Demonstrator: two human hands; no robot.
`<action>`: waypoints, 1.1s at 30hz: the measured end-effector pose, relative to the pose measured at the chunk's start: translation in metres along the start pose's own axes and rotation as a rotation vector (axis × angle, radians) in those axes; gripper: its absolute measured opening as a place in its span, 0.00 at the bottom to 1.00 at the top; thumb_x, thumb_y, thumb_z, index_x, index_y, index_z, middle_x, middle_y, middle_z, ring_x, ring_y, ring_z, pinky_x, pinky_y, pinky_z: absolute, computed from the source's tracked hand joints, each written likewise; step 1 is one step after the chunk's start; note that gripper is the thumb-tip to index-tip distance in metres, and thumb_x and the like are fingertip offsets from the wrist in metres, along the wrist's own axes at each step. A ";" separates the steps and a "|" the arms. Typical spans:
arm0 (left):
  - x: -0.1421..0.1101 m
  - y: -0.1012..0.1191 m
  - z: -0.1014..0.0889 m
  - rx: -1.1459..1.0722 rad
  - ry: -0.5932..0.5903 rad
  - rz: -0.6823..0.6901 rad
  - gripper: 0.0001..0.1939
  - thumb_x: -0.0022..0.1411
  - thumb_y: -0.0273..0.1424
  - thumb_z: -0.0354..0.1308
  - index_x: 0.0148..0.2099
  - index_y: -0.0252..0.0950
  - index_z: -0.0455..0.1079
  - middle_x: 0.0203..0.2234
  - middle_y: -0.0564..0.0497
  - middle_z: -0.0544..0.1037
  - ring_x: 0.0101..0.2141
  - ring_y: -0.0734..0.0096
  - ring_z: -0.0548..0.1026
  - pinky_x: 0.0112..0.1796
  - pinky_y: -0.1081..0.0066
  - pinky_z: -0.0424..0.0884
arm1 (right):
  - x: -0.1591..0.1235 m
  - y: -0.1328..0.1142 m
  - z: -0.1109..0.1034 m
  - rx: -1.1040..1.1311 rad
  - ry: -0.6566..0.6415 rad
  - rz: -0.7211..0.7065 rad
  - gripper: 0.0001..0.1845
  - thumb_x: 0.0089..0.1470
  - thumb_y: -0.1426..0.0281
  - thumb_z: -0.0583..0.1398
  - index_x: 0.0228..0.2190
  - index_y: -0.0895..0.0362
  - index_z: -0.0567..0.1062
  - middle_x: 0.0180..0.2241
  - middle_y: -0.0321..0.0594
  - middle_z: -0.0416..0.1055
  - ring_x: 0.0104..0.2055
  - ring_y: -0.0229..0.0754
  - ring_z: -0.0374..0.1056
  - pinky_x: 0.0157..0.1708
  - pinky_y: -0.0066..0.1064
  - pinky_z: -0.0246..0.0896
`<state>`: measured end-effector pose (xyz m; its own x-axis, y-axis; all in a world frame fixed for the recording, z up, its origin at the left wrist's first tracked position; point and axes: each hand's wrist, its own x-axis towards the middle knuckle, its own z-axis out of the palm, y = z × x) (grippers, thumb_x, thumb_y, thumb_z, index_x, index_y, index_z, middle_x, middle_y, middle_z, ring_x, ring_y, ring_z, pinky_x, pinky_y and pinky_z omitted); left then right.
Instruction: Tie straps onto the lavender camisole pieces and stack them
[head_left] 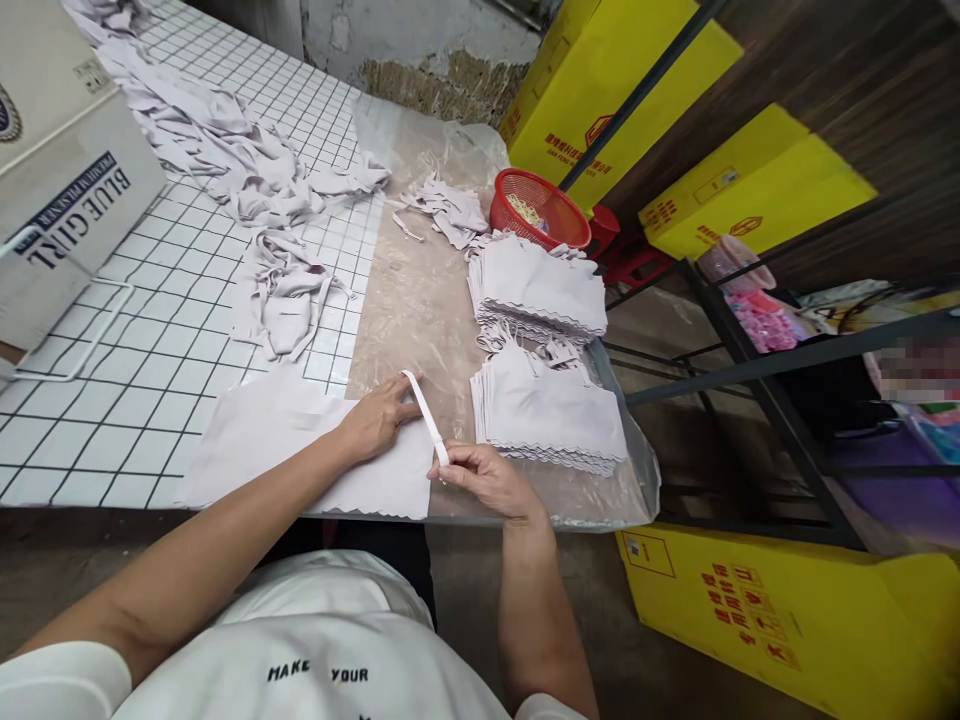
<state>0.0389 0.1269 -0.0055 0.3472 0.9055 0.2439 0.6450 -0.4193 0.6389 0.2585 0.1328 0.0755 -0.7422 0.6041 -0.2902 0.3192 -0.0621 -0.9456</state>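
Note:
A pale pinkish-grey garment piece (pixel 262 430) with a wavy lower edge lies flat at the table's front edge. A narrow, light shoulder strap (pixel 425 408) rises from its right side. My left hand (pixel 379 418) rests over the cloth, thumb and fingers closed at the strap's far end. Lower down, my right hand (pixel 480 475) pinches the strap's near end between thumb and fingers. To the right of my hands lies a near stack of matching strapped tops (pixel 547 400), with another stack of tops (pixel 540 285) behind it.
Loose garments (pixel 255 180) trail across the grid-patterned table (pixel 172 400). A carton (pixel 67 190) stands at left, with a white wire frame (pixel 112 320) beside it. A red basket (pixel 517 190) sits behind the stacks. Metal shelving (pixel 750 370) and yellow boxes (pixel 750 190) are at right.

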 end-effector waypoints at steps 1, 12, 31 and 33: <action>0.000 0.000 0.000 0.003 0.000 -0.002 0.21 0.69 0.25 0.44 0.53 0.38 0.76 0.66 0.42 0.59 0.64 0.48 0.58 0.60 0.52 0.61 | -0.001 0.000 0.001 -0.006 -0.003 -0.024 0.19 0.56 0.53 0.63 0.31 0.57 0.81 0.33 0.38 0.69 0.36 0.39 0.64 0.40 0.31 0.59; -0.004 0.008 -0.036 -0.056 -0.027 -0.049 0.17 0.67 0.25 0.46 0.50 0.37 0.75 0.44 0.44 0.75 0.46 0.60 0.72 0.47 0.61 0.70 | 0.048 0.015 0.008 0.200 0.481 -0.138 0.15 0.48 0.56 0.67 0.33 0.55 0.81 0.24 0.33 0.67 0.24 0.34 0.55 0.25 0.28 0.54; -0.038 0.014 -0.039 -0.009 -0.016 -0.329 0.03 0.59 0.29 0.62 0.36 0.38 0.77 0.32 0.49 0.76 0.39 0.60 0.70 0.41 0.61 0.62 | 0.078 0.044 0.026 -0.027 0.387 -0.111 0.15 0.50 0.57 0.64 0.33 0.56 0.77 0.32 0.40 0.77 0.31 0.40 0.70 0.33 0.30 0.65; -0.039 0.013 -0.038 -0.033 0.003 -0.326 0.03 0.60 0.29 0.62 0.36 0.38 0.77 0.33 0.49 0.76 0.40 0.60 0.70 0.42 0.61 0.62 | 0.077 0.039 0.025 -0.120 0.346 -0.155 0.13 0.52 0.59 0.64 0.32 0.56 0.77 0.32 0.40 0.76 0.33 0.41 0.71 0.36 0.31 0.66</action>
<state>0.0080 0.0882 0.0210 0.1242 0.9920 0.0245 0.6997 -0.1050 0.7067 0.1993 0.1568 0.0129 -0.5511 0.8323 -0.0590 0.3006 0.1321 -0.9446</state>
